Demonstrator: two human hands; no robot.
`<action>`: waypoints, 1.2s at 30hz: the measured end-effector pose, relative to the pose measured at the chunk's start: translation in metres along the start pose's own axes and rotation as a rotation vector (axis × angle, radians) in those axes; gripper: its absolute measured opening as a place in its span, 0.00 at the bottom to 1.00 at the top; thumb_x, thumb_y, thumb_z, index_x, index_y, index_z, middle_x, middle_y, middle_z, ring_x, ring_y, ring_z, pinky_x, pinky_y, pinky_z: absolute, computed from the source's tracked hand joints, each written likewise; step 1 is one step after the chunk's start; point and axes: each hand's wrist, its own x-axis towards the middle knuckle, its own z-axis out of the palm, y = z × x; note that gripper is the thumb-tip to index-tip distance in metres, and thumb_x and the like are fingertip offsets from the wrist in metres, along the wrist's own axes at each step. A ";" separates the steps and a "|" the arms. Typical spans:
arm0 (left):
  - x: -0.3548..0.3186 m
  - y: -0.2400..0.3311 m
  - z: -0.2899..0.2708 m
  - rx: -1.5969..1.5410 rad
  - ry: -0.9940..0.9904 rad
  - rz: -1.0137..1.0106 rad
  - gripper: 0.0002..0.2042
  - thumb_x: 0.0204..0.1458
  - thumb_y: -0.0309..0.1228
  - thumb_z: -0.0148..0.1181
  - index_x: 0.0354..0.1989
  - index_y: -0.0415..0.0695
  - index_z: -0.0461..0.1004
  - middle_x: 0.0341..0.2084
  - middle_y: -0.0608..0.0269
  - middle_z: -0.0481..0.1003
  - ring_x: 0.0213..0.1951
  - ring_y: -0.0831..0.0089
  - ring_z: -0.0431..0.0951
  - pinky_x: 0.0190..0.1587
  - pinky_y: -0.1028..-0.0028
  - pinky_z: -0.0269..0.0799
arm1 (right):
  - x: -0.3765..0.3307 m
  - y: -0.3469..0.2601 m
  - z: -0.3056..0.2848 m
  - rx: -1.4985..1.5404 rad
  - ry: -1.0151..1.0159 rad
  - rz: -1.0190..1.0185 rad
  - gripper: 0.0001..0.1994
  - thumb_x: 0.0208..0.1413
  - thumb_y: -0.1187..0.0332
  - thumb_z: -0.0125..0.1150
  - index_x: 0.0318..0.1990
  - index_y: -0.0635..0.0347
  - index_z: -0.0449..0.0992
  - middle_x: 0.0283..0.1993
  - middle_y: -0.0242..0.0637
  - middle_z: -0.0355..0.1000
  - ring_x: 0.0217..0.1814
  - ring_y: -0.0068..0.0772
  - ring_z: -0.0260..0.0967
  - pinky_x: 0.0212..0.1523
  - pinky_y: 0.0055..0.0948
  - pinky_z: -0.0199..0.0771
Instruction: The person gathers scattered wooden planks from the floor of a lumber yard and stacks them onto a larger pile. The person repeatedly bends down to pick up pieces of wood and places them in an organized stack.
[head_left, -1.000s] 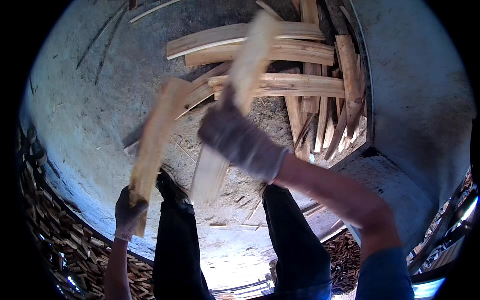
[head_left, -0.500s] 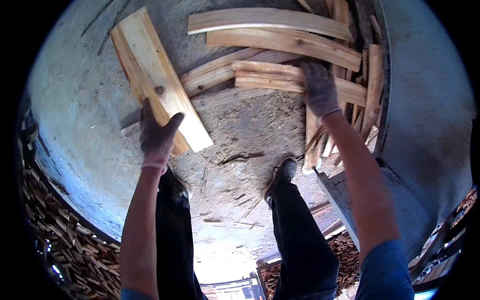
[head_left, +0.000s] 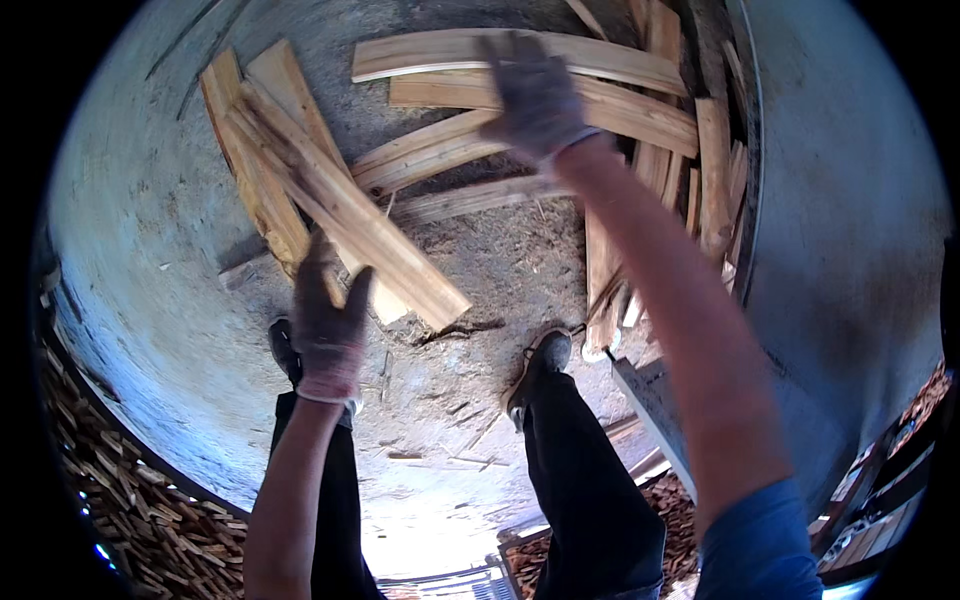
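Note:
My left hand (head_left: 332,325), in a pale work glove, is open beside the near ends of a small pile of boards, thumb held apart from its fingers. In that pile a plank (head_left: 345,205) with darker streaks lies slanting across a pale board (head_left: 290,90) and a rough-edged board (head_left: 255,175). My right hand (head_left: 535,100), also gloved and slightly blurred, has its fingers spread over the far boards. Beneath it are a long pale board (head_left: 420,55) and another board (head_left: 635,105); whether it touches them I cannot tell.
More boards (head_left: 430,150) lie crosswise on the dusty floor (head_left: 460,240). Upright-lying slats (head_left: 713,180) line the right side, next to a grey metal surface (head_left: 840,200). My shoes (head_left: 540,365) stand near the boards. Heaps of split wood (head_left: 150,490) lie at lower left.
The streaked plank, formerly among the boards at right under my right hand, now lies across the left pile. My right hand has moved left and farther away. My left hand has shifted slightly right and nearer.

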 end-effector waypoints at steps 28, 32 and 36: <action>-0.022 0.016 -0.005 -0.104 0.255 -0.113 0.31 0.65 0.48 0.52 0.70 0.42 0.59 0.67 0.50 0.61 0.62 0.58 0.70 0.65 0.65 0.64 | -0.045 -0.117 -0.089 0.939 -0.254 0.394 0.56 0.44 0.49 0.75 0.70 0.75 0.47 0.70 0.61 0.55 0.73 0.56 0.55 0.74 0.37 0.55; -0.030 0.054 0.002 0.213 0.178 0.060 0.35 0.57 0.46 0.64 0.68 0.38 0.60 0.62 0.51 0.68 0.62 0.56 0.71 0.65 0.63 0.64 | -0.177 -0.017 -0.033 0.589 -0.013 0.640 0.47 0.50 0.53 0.72 0.70 0.65 0.52 0.71 0.53 0.55 0.72 0.49 0.56 0.73 0.36 0.57; -0.062 0.094 0.061 -0.008 -0.077 0.346 0.33 0.55 0.37 0.67 0.67 0.39 0.62 0.62 0.47 0.67 0.65 0.54 0.67 0.68 0.61 0.60 | -0.267 0.102 -0.035 -0.163 -0.154 0.843 0.41 0.51 0.50 0.70 0.67 0.64 0.59 0.68 0.51 0.61 0.69 0.48 0.61 0.67 0.38 0.63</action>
